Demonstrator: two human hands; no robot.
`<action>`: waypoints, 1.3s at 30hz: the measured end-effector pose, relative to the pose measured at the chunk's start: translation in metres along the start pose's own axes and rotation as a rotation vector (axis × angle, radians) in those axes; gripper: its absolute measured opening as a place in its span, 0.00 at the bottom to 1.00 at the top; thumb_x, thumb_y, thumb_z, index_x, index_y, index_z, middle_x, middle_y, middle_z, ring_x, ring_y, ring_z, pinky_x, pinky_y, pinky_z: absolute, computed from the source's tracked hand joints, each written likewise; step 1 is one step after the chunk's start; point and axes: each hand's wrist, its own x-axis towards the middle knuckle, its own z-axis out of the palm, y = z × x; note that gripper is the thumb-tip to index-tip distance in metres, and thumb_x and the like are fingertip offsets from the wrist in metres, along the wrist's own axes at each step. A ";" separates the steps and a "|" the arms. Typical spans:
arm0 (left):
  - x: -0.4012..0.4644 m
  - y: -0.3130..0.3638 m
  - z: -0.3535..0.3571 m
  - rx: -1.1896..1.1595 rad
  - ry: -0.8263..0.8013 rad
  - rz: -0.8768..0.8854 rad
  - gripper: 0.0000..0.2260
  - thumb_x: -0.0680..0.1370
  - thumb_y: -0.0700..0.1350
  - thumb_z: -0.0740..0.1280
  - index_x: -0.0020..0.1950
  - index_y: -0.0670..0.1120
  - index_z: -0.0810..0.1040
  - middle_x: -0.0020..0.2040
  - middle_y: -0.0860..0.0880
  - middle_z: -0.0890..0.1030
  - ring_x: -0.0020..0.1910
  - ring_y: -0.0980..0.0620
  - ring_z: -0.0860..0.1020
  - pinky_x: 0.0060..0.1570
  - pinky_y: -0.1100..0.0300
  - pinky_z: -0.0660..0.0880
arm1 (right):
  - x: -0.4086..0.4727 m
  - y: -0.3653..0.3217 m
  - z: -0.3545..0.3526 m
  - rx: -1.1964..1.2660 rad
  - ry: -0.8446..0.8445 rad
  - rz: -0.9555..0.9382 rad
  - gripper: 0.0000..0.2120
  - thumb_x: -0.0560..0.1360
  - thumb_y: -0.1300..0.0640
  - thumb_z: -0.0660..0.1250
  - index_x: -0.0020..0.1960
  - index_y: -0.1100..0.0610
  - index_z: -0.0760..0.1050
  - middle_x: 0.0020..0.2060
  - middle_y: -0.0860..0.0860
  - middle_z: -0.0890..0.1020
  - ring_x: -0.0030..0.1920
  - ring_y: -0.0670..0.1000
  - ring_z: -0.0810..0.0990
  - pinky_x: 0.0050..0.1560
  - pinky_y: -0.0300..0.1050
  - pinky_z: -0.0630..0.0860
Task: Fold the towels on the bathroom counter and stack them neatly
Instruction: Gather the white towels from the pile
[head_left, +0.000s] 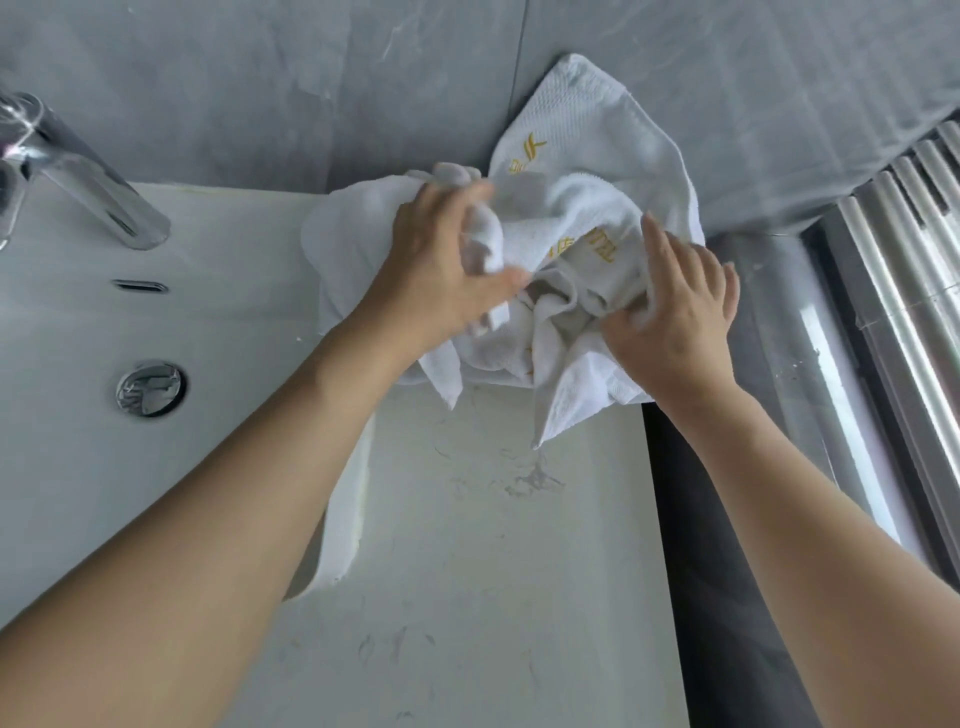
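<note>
Pale marbled bathroom counter (467, 571), sink basin (104, 338) to its left. White towels (587, 171), gold embroidery, in a crumpled heap at counter's far end, against grey wall, under both hands. Left hand (441, 270): fingers curled, gripping a bunched fold. Right hand (680, 312): fingertips pinching cloth at heap's right side.

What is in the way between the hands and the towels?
Nothing visible. The left hand already grips a bunch of the white towels, and the right hand pinches a fold of them. The towels lie crumpled at the back of the counter, against the wall.
</note>
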 end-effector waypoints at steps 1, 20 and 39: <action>-0.002 -0.005 0.004 0.223 0.007 0.051 0.29 0.64 0.61 0.73 0.61 0.48 0.77 0.60 0.44 0.70 0.61 0.43 0.69 0.68 0.49 0.65 | 0.001 -0.002 -0.002 -0.027 -0.047 0.009 0.41 0.69 0.51 0.67 0.78 0.50 0.55 0.68 0.49 0.69 0.70 0.56 0.63 0.74 0.60 0.52; -0.073 0.014 -0.017 0.115 -0.089 -0.167 0.40 0.68 0.56 0.75 0.76 0.52 0.61 0.55 0.53 0.75 0.58 0.45 0.75 0.60 0.48 0.72 | -0.007 -0.034 -0.022 0.294 -0.055 -0.007 0.18 0.73 0.57 0.68 0.62 0.56 0.70 0.35 0.40 0.73 0.36 0.43 0.73 0.39 0.37 0.70; -0.073 0.017 -0.040 -0.196 -0.315 -0.417 0.18 0.63 0.55 0.72 0.49 0.57 0.72 0.40 0.59 0.73 0.38 0.56 0.73 0.38 0.58 0.68 | -0.018 -0.018 -0.013 -0.002 -0.433 0.319 0.33 0.62 0.29 0.64 0.66 0.34 0.65 0.77 0.45 0.48 0.75 0.54 0.49 0.72 0.57 0.51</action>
